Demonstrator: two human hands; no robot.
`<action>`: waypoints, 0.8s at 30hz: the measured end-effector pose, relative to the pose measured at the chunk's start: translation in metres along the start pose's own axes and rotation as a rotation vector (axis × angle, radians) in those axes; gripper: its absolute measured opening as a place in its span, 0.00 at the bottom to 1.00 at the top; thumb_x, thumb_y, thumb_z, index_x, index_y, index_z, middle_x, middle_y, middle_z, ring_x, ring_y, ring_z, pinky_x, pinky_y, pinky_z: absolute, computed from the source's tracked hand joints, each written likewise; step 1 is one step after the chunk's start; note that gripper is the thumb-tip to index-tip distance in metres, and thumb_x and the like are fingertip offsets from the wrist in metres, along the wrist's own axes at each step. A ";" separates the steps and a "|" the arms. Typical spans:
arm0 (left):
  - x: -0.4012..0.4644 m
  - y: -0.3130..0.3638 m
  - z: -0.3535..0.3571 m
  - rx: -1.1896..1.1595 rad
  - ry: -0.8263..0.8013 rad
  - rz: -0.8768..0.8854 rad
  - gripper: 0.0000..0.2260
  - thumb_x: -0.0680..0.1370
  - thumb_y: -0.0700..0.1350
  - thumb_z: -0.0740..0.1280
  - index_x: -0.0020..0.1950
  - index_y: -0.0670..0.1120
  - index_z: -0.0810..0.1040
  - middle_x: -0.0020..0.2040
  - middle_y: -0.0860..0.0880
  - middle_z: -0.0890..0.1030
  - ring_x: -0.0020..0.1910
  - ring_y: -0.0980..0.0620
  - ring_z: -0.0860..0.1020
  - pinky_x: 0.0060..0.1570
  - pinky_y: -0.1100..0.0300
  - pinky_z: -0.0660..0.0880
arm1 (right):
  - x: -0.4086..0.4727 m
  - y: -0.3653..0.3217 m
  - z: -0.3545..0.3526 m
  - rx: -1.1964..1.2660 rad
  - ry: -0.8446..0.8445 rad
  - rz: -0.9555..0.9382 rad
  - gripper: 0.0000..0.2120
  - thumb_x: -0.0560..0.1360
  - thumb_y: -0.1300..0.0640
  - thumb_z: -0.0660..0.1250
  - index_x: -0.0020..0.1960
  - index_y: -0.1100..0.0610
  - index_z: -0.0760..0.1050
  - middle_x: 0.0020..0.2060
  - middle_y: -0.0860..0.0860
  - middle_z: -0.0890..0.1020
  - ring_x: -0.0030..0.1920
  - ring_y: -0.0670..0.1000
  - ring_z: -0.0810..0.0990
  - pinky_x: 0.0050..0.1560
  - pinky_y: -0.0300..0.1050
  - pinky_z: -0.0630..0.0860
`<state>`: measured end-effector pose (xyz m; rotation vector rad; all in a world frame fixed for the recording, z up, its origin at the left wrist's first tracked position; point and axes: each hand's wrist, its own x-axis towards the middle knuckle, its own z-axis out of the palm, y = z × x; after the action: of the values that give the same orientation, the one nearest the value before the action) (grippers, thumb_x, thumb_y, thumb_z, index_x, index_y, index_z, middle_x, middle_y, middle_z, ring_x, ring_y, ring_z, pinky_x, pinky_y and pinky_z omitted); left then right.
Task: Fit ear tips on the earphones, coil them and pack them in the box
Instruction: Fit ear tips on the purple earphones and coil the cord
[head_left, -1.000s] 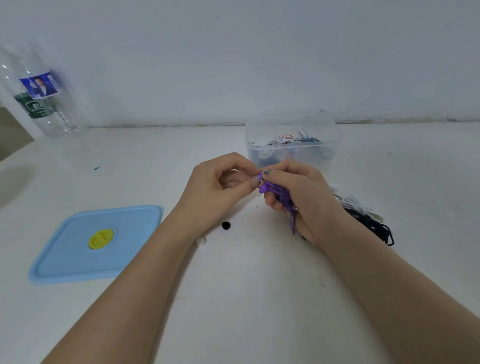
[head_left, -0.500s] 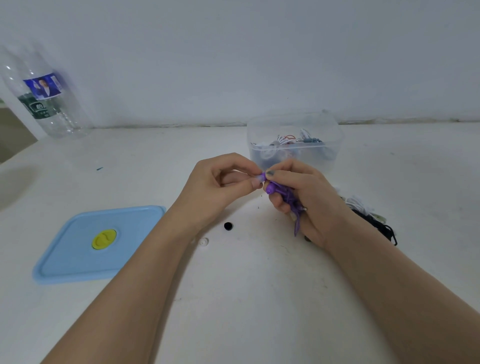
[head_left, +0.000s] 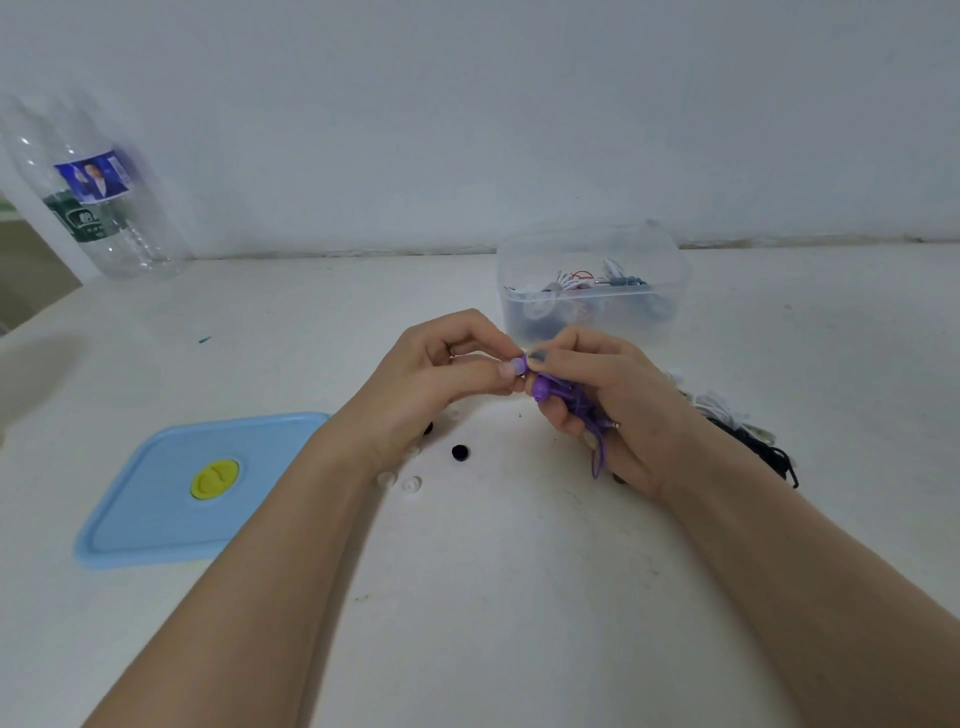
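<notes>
Pinching a pale purple ear tip (head_left: 516, 365) between thumb and forefinger, the left hand (head_left: 431, 379) meets the right hand (head_left: 613, 400) above the bench (head_left: 493, 571). The right grip is clamped on the bundled purple earphones (head_left: 563, 397), one bud pointing left toward the tip, cable hanging below. The open clear box (head_left: 592, 291) stands just beyond the grip; its blue lid (head_left: 156, 509) lies well left.

Two hands (head_left: 447, 374), one box (head_left: 592, 291), one lid (head_left: 156, 509), one bottle (head_left: 98, 208) and two black ear tips (head_left: 460, 452) are counted.
</notes>
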<state>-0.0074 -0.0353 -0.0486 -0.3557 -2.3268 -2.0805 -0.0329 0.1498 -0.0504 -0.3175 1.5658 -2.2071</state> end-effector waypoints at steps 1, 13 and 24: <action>0.000 0.000 0.002 0.012 0.026 0.010 0.03 0.76 0.36 0.73 0.49 0.39 0.81 0.47 0.42 0.86 0.50 0.44 0.85 0.62 0.47 0.79 | 0.000 0.000 0.000 0.013 0.008 0.006 0.07 0.76 0.67 0.66 0.40 0.62 0.72 0.28 0.55 0.77 0.24 0.49 0.71 0.22 0.38 0.64; 0.000 -0.002 0.014 0.157 0.150 0.147 0.02 0.78 0.35 0.72 0.50 0.37 0.82 0.41 0.44 0.86 0.42 0.50 0.84 0.48 0.60 0.77 | 0.003 -0.001 0.000 0.093 0.069 0.003 0.09 0.78 0.66 0.65 0.39 0.62 0.75 0.28 0.54 0.77 0.23 0.47 0.72 0.21 0.36 0.67; -0.002 -0.001 0.014 0.150 0.159 0.151 0.03 0.77 0.36 0.73 0.50 0.38 0.83 0.43 0.42 0.87 0.44 0.50 0.85 0.51 0.60 0.79 | 0.003 -0.001 -0.001 0.099 0.058 0.008 0.12 0.77 0.66 0.65 0.35 0.60 0.75 0.29 0.54 0.77 0.24 0.48 0.71 0.21 0.36 0.66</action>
<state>-0.0034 -0.0218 -0.0513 -0.3380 -2.2691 -1.7862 -0.0364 0.1498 -0.0504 -0.2186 1.4775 -2.2974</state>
